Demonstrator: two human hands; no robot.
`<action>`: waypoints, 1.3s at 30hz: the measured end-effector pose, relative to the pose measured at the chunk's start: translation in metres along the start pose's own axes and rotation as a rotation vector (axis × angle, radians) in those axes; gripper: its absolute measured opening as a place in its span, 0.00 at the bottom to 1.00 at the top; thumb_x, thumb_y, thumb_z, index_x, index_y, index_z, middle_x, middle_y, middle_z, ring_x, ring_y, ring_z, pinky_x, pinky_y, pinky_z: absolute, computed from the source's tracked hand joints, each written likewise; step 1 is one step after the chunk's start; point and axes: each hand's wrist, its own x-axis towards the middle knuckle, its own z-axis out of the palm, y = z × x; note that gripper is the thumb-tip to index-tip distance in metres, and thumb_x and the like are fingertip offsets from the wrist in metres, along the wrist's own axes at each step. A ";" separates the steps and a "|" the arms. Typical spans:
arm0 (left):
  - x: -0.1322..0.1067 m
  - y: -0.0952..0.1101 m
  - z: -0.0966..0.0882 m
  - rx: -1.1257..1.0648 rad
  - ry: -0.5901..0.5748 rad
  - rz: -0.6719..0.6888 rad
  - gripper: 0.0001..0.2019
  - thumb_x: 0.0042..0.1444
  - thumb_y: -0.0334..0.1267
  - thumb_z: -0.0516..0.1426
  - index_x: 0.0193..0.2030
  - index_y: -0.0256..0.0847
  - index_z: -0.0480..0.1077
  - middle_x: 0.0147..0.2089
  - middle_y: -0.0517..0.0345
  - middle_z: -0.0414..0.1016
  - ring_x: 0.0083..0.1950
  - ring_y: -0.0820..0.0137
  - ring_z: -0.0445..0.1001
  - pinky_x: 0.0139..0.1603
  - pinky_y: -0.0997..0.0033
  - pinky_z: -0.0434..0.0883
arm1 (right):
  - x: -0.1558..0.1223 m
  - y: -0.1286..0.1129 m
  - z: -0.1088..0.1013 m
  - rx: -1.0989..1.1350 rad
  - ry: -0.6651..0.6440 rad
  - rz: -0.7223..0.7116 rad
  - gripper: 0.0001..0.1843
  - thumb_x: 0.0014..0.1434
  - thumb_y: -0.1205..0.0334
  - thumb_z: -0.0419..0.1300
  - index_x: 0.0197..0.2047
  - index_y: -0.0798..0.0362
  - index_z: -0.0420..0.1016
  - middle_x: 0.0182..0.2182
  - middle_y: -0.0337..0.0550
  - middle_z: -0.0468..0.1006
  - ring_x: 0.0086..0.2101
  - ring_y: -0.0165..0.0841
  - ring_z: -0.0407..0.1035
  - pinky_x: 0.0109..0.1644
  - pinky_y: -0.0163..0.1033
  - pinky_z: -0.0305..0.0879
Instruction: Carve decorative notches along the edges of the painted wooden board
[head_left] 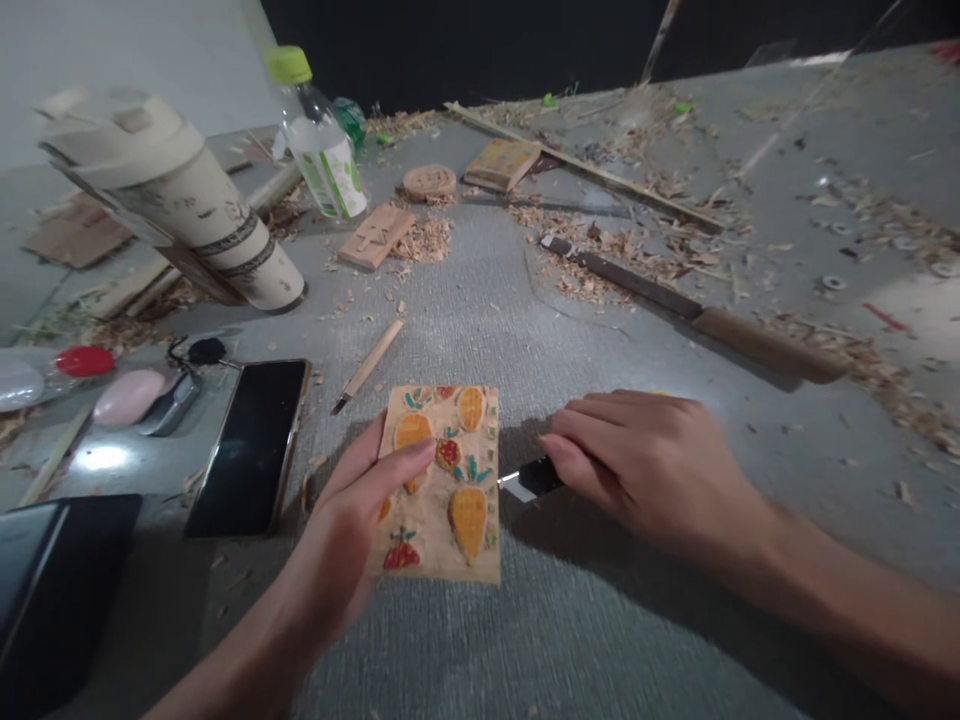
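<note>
A carved wooden block (442,560) with painted orange carrots and red strawberries is gripped in my left hand (360,500), the thumb lying across its face. My right hand (630,450) is wrapped round the dark handle of a utility knife (529,480). The knife's short blade points left and its tip is at the block's right edge; whether it touches the wood I cannot tell. Along that edge runs a column of small green carved marks. A thin carving chisel (371,365) with a wooden handle lies just beyond the block.
A phone (251,450) and a dark flat device (67,590) lie at left. Behind them stand a tumbler (195,200) and a plastic bottle (319,140). Carved wood pieces (376,237), a long wooden-handled file (675,300), a wooden strip (600,175) and shavings (427,240) lie farther back.
</note>
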 end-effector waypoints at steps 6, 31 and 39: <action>0.000 0.000 0.004 -0.003 0.016 -0.021 0.23 0.60 0.43 0.70 0.62 0.45 0.79 0.50 0.51 0.88 0.52 0.51 0.88 0.43 0.64 0.83 | 0.001 0.002 -0.001 0.013 -0.010 -0.015 0.26 0.82 0.57 0.51 0.29 0.50 0.72 0.23 0.37 0.74 0.23 0.30 0.67 0.32 0.41 0.55; 0.008 -0.005 0.007 -0.255 -0.111 -0.165 0.20 0.65 0.47 0.64 0.58 0.37 0.79 0.44 0.46 0.88 0.50 0.51 0.89 0.48 0.59 0.85 | 0.002 -0.004 -0.008 0.360 -0.070 -0.126 0.31 0.84 0.41 0.42 0.34 0.51 0.67 0.28 0.37 0.69 0.29 0.31 0.61 0.34 0.40 0.53; 0.004 -0.007 0.004 -0.118 0.035 0.122 0.30 0.63 0.49 0.66 0.70 0.46 0.72 0.63 0.47 0.84 0.63 0.49 0.83 0.56 0.57 0.84 | 0.001 -0.014 -0.008 0.345 -0.072 -0.219 0.34 0.79 0.32 0.44 0.38 0.52 0.71 0.30 0.38 0.72 0.30 0.31 0.63 0.33 0.39 0.55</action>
